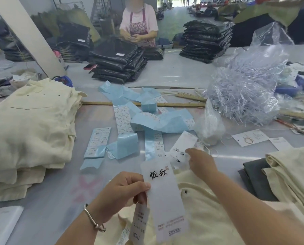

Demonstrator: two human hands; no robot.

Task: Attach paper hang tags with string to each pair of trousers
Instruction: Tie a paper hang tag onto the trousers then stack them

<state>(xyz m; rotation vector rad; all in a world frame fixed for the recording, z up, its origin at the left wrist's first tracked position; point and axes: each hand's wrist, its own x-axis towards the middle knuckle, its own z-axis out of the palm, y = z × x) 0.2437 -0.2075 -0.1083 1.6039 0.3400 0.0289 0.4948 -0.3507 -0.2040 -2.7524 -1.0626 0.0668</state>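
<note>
With a folded stack of cream trousers (29, 124) at 9 o'clock on the bench (46, 200), the left hand (119, 193) pinches a long white paper hang tag (165, 200) over the cream pair (200, 209) at 6 o'clock, the right hand (200, 163) grasps another tag (180, 149), so tagging seems unfinished.

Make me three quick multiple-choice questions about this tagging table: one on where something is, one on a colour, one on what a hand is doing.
1. Where is the stack of cream trousers?
A. left of the blue label strips
B. right of them
C. on the floor

2. What colour are the bagged garments stacked at the table's far side?
A. red
B. black
C. yellow

3. What is the left hand doing?
A. lying flat on the table
B. pinching a white hang tag
C. holding scissors

Answers: 1 A, the stack sits at the table's left. 2 B, the bags look black. 3 B, thumb and fingers clamp the tag's edge.
</note>
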